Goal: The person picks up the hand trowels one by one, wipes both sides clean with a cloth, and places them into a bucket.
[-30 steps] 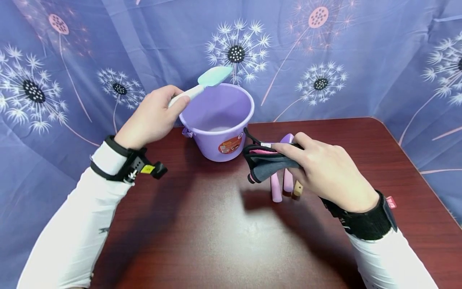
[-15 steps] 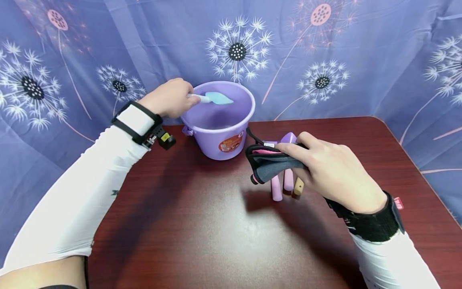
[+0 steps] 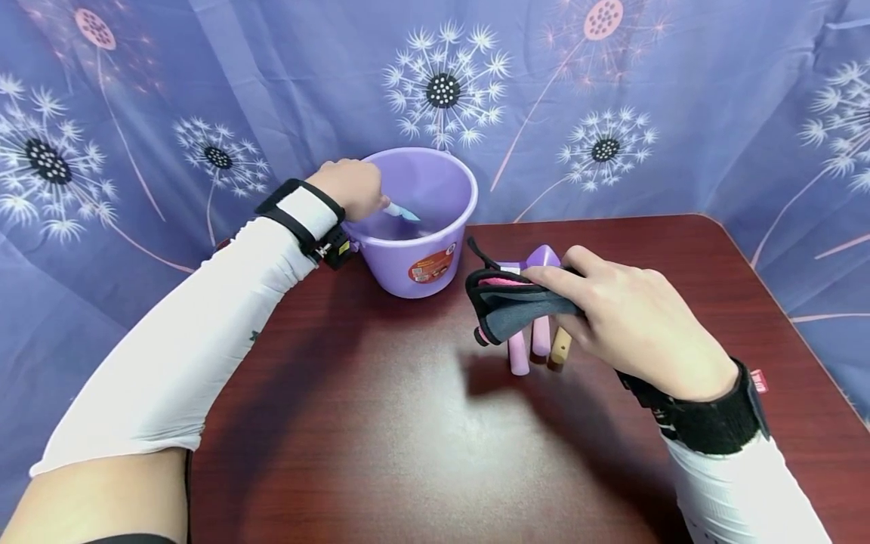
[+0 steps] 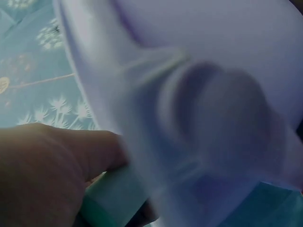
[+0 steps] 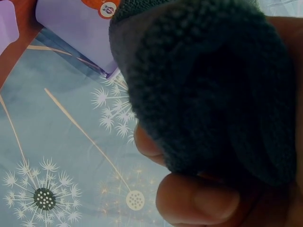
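Note:
My left hand [image 3: 353,189] reaches over the left rim of a purple bucket [image 3: 387,264], gripping a small trowel. Only the tip of the trowel's light blue blade [image 3: 406,214] and a bit of its pale handle show, inside the bucket. In the left wrist view, the bucket's rim fills much of the picture. My right hand [image 3: 625,317] pinches a folded grey cloth item [image 3: 526,306] with black edging, a strap and pink inside, above the table. Up close in the right wrist view, its dark, fuzzy surface [image 5: 208,85] covers most of the frame.
Beneath the right hand lie tools with two pink handles [image 3: 519,353] and a tan wooden handle [image 3: 560,346]; a purple tool head [image 3: 544,255] shows behind. They rest on a dark red-brown table [image 3: 408,453]. A blue dandelion-print cloth [image 3: 306,75] hangs behind.
My left hand has swung right and turned over the bucket's rim, bringing the trowel from above the bucket down into it. My right hand stays nearly still with the grey cloth item.

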Demonstrator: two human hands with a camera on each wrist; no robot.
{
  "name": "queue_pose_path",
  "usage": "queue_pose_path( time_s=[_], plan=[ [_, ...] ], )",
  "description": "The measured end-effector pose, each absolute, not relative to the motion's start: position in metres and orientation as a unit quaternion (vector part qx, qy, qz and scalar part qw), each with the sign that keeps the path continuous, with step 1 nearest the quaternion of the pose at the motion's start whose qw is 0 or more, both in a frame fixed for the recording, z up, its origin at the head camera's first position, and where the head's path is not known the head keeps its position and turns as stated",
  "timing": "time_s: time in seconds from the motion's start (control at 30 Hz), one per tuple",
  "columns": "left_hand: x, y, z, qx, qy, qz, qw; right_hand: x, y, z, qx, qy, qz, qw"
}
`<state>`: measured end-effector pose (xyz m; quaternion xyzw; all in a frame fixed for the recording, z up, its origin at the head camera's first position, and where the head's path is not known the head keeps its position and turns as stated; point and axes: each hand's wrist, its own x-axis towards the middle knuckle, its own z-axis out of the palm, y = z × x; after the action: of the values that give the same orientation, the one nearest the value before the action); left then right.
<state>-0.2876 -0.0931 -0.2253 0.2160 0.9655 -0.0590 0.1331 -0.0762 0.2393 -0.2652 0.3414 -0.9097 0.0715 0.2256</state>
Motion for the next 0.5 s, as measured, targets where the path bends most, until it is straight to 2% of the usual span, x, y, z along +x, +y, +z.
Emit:
queue_pose_path(
  time_s=[0.5],
  plan=[
    [-0.270, -0.075, -0.231, 0.205, 0.958, -0.084, 0.181, -0.077, 0.241, -0.266, 0.337, -0.914, 0.075, 0.211]
  ],
)
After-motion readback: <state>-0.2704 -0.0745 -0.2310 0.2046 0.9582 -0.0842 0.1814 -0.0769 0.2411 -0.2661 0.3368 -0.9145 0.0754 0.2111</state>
